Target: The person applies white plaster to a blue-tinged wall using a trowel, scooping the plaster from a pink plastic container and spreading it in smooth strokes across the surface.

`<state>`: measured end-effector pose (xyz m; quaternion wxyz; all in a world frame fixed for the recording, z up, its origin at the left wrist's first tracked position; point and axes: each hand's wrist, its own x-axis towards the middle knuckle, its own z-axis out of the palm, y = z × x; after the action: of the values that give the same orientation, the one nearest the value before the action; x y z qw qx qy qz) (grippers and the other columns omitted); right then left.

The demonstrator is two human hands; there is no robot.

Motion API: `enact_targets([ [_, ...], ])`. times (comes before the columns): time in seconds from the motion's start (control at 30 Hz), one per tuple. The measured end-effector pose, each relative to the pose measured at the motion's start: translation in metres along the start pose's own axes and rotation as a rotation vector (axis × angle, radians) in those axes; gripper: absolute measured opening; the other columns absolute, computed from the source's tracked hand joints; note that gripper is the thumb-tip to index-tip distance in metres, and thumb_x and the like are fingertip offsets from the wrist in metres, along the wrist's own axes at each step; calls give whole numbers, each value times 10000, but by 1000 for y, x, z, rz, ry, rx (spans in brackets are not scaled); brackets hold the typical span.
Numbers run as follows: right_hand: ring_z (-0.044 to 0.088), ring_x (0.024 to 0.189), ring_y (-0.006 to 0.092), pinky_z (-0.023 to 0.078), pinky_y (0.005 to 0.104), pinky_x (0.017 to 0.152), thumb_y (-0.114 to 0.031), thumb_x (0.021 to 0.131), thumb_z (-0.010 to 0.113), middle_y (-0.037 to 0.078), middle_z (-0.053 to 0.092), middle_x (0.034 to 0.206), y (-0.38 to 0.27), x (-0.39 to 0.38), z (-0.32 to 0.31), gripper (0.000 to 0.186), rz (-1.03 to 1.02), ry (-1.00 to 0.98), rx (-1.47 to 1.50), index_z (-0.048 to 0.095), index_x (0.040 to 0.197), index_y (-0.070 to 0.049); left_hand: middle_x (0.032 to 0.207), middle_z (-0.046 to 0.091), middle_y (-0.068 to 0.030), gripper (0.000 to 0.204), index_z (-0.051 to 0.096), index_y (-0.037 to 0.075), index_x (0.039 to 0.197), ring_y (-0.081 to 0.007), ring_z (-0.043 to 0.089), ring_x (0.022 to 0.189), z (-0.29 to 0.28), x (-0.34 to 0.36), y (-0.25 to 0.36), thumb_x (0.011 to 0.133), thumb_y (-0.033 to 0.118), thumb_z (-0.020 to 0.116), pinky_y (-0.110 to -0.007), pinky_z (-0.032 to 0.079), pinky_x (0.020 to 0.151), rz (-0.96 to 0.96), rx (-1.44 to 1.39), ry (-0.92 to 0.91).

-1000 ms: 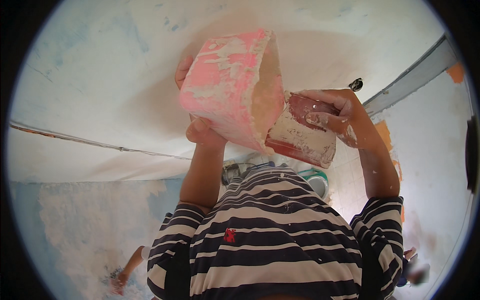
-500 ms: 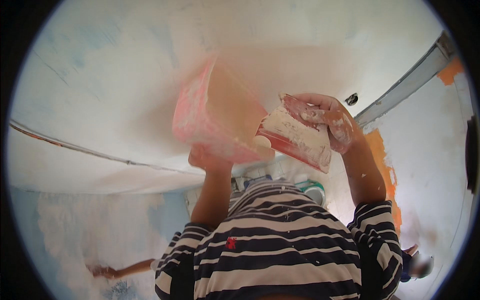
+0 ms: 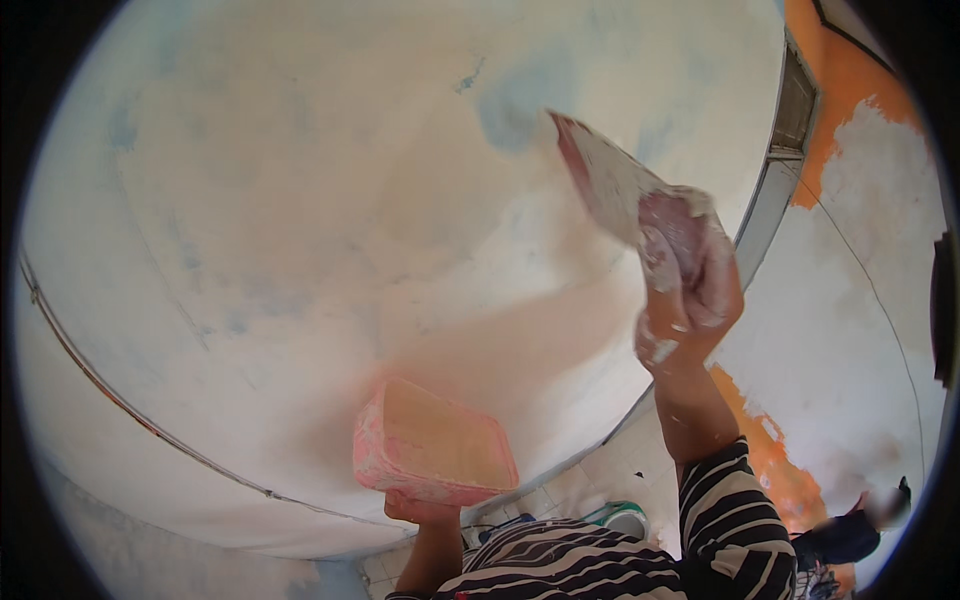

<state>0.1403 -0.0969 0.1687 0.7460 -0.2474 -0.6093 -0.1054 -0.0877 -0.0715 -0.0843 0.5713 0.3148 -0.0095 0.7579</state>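
My left hand [image 3: 420, 508] grips the underside of a pink rectangular tub [image 3: 435, 445], low in the view, its surfaces smeared with white compound and its inside pale beige. My right hand [image 3: 690, 300], speckled with white, is raised to the upper right, closed on the handle of a reddish flat spreader [image 3: 600, 175] coated with white material, its blade pointing up and left. Behind both is a patchy cream and pale-blue wall [image 3: 280, 200]; whether the blade touches it I cannot tell.
A cable [image 3: 120, 405] runs along the lower left wall. A grey framed opening [image 3: 775, 190] and an orange, white-patched wall [image 3: 840, 150] are at right. Tiled floor [image 3: 560, 495] with a green-rimmed bucket [image 3: 625, 518] lies below. Another person [image 3: 845, 540] is at the lower right.
My right hand has lifted the spreader away from the tub, up toward the upper right. My left hand has lowered the tub. The view has tilted toward the wall above.
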Motion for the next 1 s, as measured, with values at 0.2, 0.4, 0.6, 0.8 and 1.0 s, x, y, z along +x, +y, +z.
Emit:
enact_targets([
  [0.2,594,927,286,497,327,788,134,776,533,192,575,1038,32,37,42,267,-654,-44,-488,632,1006,43,1313,431,-98,693,380,93,1322,-306,434,1203,2,5,5,779,521,433,-469,402,977,-63,54,126],
  [0.4,553,997,316,492,383,841,159,641,514,182,542,1054,43,24,59,469,-618,-116,-548,679,1045,-14,1312,430,-110,650,375,77,1322,-307,441,1196,-5,7,10,822,492,402,-463,410,972,-65,67,164],
  [0.6,560,972,335,487,414,844,89,717,596,186,547,1060,32,26,68,355,-487,-120,-137,671,1042,-33,1299,446,-118,666,374,61,1320,-307,461,1179,-12,4,17,832,513,378,-456,419,967,-54,26,149],
  [0.8,557,1008,349,465,446,875,-5,621,691,174,544,1111,68,2,54,339,-731,-318,-535,694,955,-62,1318,432,-123,667,360,64,1334,-319,446,1199,-19,4,13,833,502,390,-461,411,979,-61,71,151],
  [1.0,594,881,354,505,421,770,79,548,670,162,564,1021,47,32,56,463,-554,-120,-357,682,988,-65,1318,433,-123,686,359,66,1335,-325,446,1199,-9,9,20,820,516,414,-467,406,982,-97,62,173],
])
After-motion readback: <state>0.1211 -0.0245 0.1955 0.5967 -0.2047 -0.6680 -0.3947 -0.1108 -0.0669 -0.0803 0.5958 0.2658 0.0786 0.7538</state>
